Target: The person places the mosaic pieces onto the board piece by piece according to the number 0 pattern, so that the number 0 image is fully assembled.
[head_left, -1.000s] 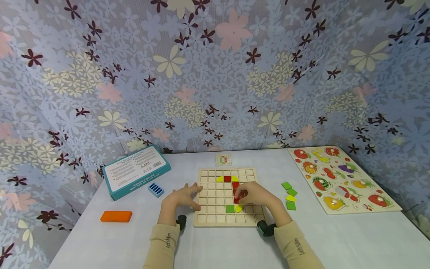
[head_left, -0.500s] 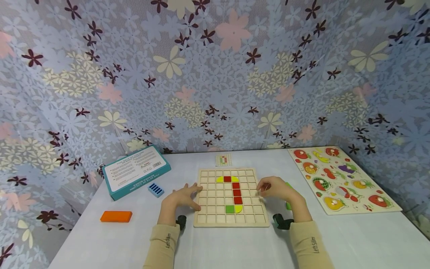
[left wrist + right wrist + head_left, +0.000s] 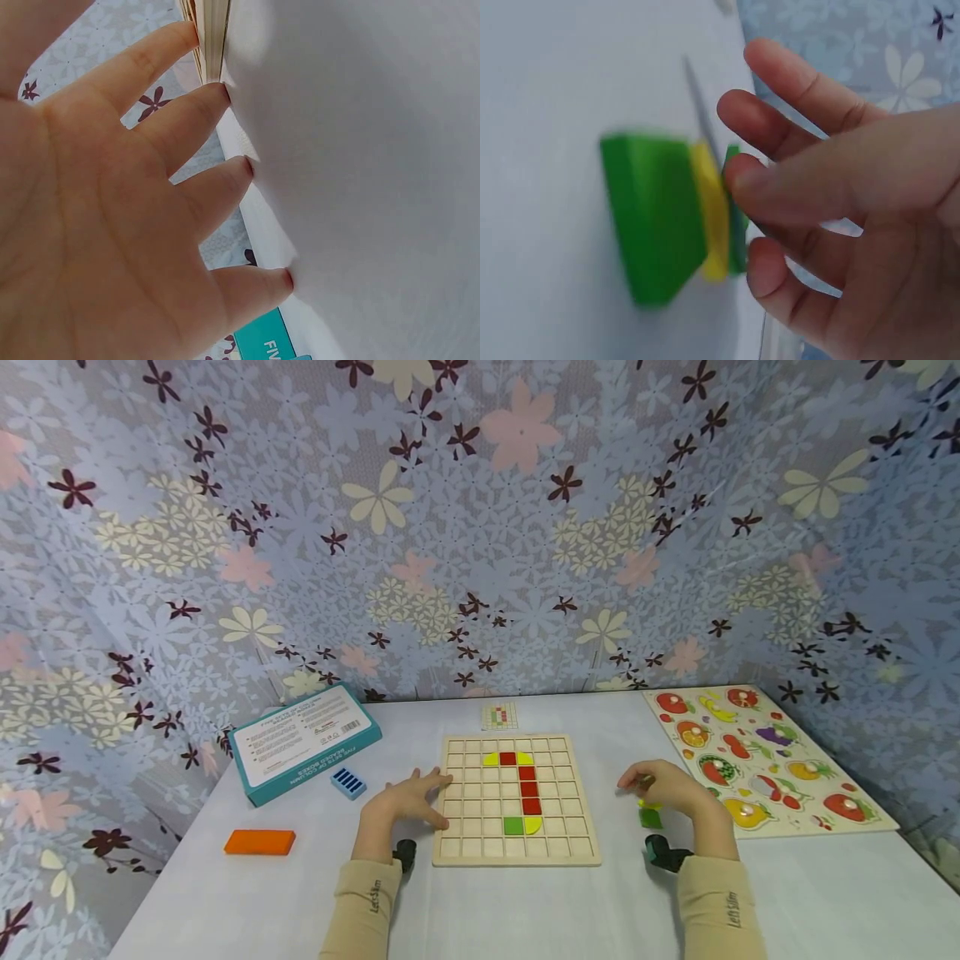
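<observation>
Floral fabric (image 3: 480, 535) backs the white table (image 3: 525, 910) and board (image 3: 491, 795).

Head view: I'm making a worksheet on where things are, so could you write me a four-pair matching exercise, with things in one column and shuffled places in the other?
Things
1. Left hand
2. Loose green square tile
3. Orange block
4. Pattern card

Places
A. Just beyond the far edge of the wooden grid board
B. Nearer the camera than the teal box, on the left side
C. Touching the grid board's left edge
D. Between the grid board and the fruit puzzle board

Pairs: 1-C, 2-D, 3-B, 4-A
</observation>
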